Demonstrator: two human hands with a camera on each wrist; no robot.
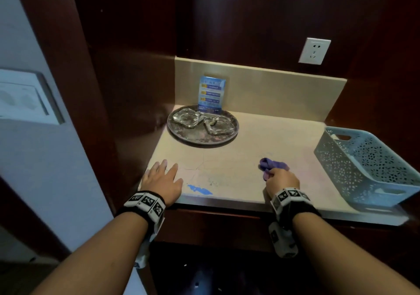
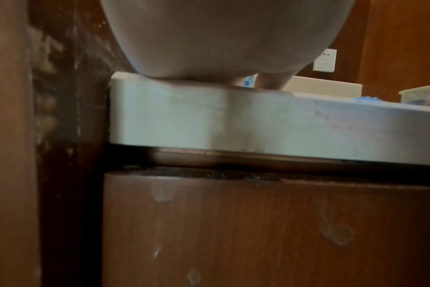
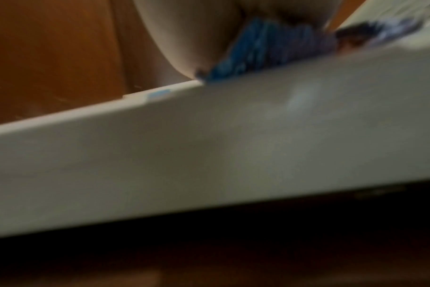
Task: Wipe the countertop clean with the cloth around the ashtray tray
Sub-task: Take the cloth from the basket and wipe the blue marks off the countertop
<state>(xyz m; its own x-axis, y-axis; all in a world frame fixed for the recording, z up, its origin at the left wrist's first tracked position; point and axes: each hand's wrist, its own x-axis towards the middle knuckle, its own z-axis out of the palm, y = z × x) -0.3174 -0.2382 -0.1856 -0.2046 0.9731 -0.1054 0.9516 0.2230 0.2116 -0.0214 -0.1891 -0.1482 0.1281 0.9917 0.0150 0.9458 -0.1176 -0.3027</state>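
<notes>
— Head view first: what's the surface?
— A beige stone countertop (image 1: 238, 165), hairline-cracked, in a dark wood alcove, with a blue smear (image 1: 199, 189) at its front edge.
— Containers?
— A round metal tray (image 1: 181, 135) at the back left holds two glass ashtrays (image 1: 186, 118); a perforated blue basket (image 1: 368, 167) sits right.
— Hands?
— Left hand (image 1: 161, 179) lies flat, fingers spread. Right hand (image 1: 283, 179) grips the crumpled purple cloth (image 1: 271, 166) on the counter, well apart from the tray.
</notes>
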